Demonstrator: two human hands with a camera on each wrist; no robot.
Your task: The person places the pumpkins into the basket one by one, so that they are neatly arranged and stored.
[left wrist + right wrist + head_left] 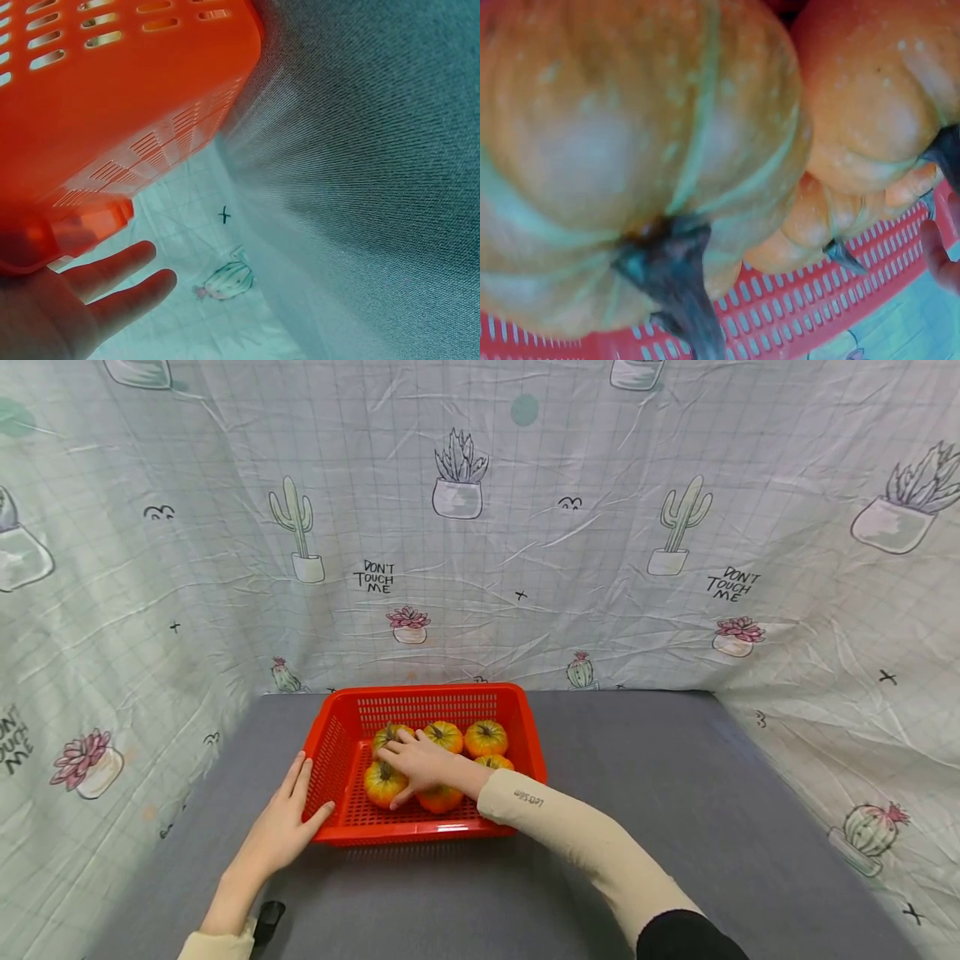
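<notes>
A red plastic basket [427, 832] with slotted walls holds several small orange-and-green pumpkins [486, 738]. My left hand [279, 827] rests at the basket's left rim, its fingers straight along the outside and the thumb over the edge. In the left wrist view, two extended fingers [135, 292] show beside the rim. My right hand [429, 763] reaches into the basket, fingers spread over the left pumpkins, the thumb beside the front-left pumpkin [384, 782]. In the right wrist view, a large pumpkin [630, 135] with a dark stem fills the left side, and fingertips [939, 259] appear at the right edge.
The basket stands on a grey cloth-covered table [630, 760]. A pale curtain [510, 552] printed with cacti hangs behind and along both sides. A small black object [268, 920] shows beside the left wrist.
</notes>
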